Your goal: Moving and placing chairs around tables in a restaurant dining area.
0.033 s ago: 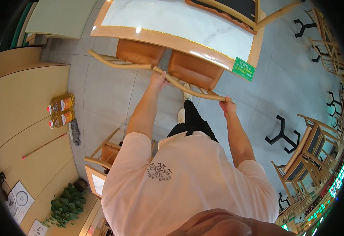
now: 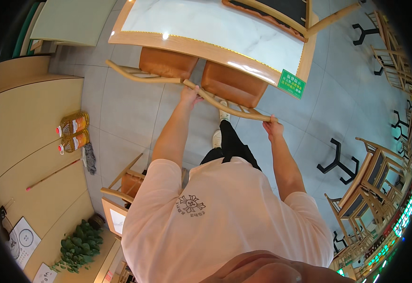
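Hands [image 2: 190,93] [image 2: 272,126] clasp chair backrest [image 2: 229,109] beside oil bottles [image 2: 74,132].

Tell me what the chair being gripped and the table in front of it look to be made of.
Chair: a pale, smooth curved back rail, apparently bentwood, held by the left hand and the right hand; the seat is tan with a soft sheen, probably leather or vinyl.
Table: glossy white top with grey veins, marble or an imitation, with a light wood edge.

Beyond the fingertips the marble table [image 2: 215,28] edge overhangs both brown chair seats [image 2: 234,85], blocking forward reach; behind the fingers, grey floor [image 2: 126,113] lies open toward two oil bottles [image 2: 73,132]
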`<state>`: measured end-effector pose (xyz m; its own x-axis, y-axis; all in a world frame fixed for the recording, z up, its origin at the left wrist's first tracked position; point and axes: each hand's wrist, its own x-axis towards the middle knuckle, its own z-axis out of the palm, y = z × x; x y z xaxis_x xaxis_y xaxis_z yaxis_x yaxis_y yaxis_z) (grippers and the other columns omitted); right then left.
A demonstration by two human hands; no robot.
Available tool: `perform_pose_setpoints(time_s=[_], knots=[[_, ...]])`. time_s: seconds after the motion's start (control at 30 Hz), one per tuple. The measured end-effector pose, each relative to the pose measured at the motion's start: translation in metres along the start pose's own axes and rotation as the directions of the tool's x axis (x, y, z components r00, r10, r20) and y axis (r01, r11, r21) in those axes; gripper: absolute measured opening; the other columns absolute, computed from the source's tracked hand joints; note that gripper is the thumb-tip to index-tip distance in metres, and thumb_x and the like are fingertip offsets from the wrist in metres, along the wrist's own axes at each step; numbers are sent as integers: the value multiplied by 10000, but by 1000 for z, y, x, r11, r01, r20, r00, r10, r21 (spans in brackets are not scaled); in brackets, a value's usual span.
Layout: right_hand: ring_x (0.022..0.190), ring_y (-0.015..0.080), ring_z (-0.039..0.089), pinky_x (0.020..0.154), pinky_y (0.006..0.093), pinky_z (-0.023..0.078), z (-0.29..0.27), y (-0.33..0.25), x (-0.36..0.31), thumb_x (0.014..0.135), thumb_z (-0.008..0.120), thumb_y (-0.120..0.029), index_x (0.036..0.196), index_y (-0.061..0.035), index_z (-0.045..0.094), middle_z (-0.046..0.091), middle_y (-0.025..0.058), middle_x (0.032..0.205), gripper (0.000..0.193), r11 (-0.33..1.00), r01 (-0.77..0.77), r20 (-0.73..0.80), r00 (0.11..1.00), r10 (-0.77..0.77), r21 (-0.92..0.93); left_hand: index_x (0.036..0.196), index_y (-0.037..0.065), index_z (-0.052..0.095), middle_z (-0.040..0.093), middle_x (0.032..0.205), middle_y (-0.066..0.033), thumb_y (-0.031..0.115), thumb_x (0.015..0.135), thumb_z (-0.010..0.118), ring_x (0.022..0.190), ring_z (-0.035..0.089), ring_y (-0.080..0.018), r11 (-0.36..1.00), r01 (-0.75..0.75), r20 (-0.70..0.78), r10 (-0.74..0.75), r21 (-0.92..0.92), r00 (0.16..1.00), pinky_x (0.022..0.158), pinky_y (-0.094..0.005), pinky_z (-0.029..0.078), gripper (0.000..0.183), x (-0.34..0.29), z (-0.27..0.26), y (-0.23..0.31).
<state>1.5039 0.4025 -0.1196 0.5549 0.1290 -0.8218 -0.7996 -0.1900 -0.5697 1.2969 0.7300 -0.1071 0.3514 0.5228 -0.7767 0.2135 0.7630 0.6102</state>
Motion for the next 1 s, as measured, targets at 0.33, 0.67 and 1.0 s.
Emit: perform_pose_setpoints(time_s=[0.33, 0.67, 1.0], knots=[[900, 288, 577, 815, 388, 493, 0, -16, 5, 824, 587, -281, 995, 44, 479, 557, 177, 963, 383, 997, -80, 13, 997, 80, -10, 1278, 128, 209, 491, 1077, -168, 105, 869, 485, 887, 580, -317, 999, 25, -43, -27, -46, 999, 757, -479, 509, 494, 3, 10, 8], [779, 251, 592, 700, 367, 534, 2, -17, 4, 817, 590, -292, 975, 15, 514, 565, 146, 904, 353, 992, -101, 34, 994, 104, -79, 1148, 48, 402, 566, 882, -121, 193, 834, 545, 673, 591, -211, 958, 70, -185, -18, 280, 982, 551, -362, 521, 374, -7, 7, -4], [784, 216, 598, 638, 354, 519, -7, -35, 2, 765, 596, -461, 960, -25, 523, 598, 117, 866, 483, 885, -145, -2, 987, 161, -442, 874, 22, 568, 583, 737, -68, 245, 796, 530, 621, 572, -155, 945, 221, -346, -129, 241, 929, 515, -308, 489, 239, -119, -129, -125]])
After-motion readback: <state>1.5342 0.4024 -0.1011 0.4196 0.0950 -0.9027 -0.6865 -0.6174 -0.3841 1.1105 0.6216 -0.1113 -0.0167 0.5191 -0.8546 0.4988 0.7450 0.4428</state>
